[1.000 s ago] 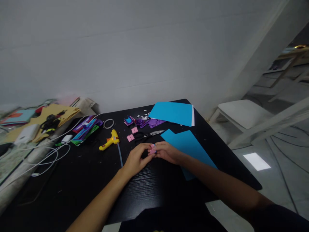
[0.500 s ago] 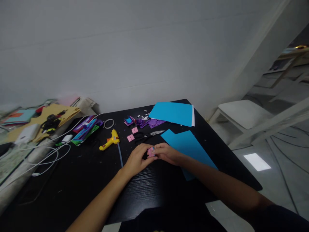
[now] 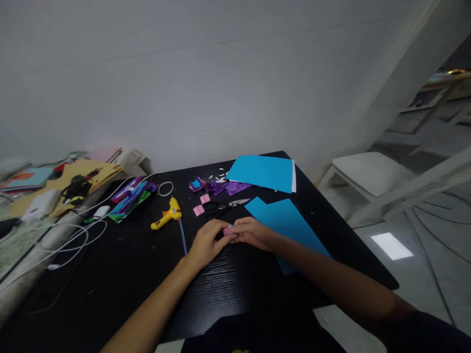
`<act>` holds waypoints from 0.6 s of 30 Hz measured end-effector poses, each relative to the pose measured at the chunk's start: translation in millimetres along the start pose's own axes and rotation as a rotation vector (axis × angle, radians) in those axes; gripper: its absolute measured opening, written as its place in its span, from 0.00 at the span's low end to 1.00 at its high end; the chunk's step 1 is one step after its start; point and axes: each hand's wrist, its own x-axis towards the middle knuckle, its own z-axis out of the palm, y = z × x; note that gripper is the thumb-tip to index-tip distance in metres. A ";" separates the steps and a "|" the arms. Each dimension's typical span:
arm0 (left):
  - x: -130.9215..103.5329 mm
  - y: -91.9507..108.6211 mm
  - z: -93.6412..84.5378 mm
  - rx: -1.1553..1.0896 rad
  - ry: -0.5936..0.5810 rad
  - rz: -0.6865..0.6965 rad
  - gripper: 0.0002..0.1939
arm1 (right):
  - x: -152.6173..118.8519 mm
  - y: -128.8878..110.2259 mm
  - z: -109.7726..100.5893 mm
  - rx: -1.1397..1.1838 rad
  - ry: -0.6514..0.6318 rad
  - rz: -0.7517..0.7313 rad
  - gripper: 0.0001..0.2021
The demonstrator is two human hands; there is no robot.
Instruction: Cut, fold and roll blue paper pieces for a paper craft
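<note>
Over the middle of the black table [image 3: 221, 294], set back from its near edge, your left hand [image 3: 208, 243] and your right hand [image 3: 255, 232] both pinch a small pink piece [image 3: 228, 230], much of it hidden by your grip. Just beyond, toward the far edge, lie black-handled scissors [image 3: 231, 203] and two pink squares [image 3: 198, 210]; a yellow glue gun [image 3: 171, 214] lies to the left. Your right forearm [image 3: 316, 267] covers part of a cut blue sheet [image 3: 287, 218] nearer the right edge, and a larger blue sheet [image 3: 261, 171] lies by the far right corner

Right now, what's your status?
Left grip, right grip: both holding small pink paper piece. Black-handled metal scissors just beyond, seemingly not blocking.
</note>
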 end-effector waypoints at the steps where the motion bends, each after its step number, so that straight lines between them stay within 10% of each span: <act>1: 0.1 -0.1 -0.3 0.001 0.005 0.002 0.07 | 0.1 0.2 -0.9 0.004 -0.005 0.001 0.16; 18: 0.0 3.8 -5.0 -0.046 -0.040 -0.061 0.18 | 3.0 0.5 -3.3 0.012 0.024 0.006 0.14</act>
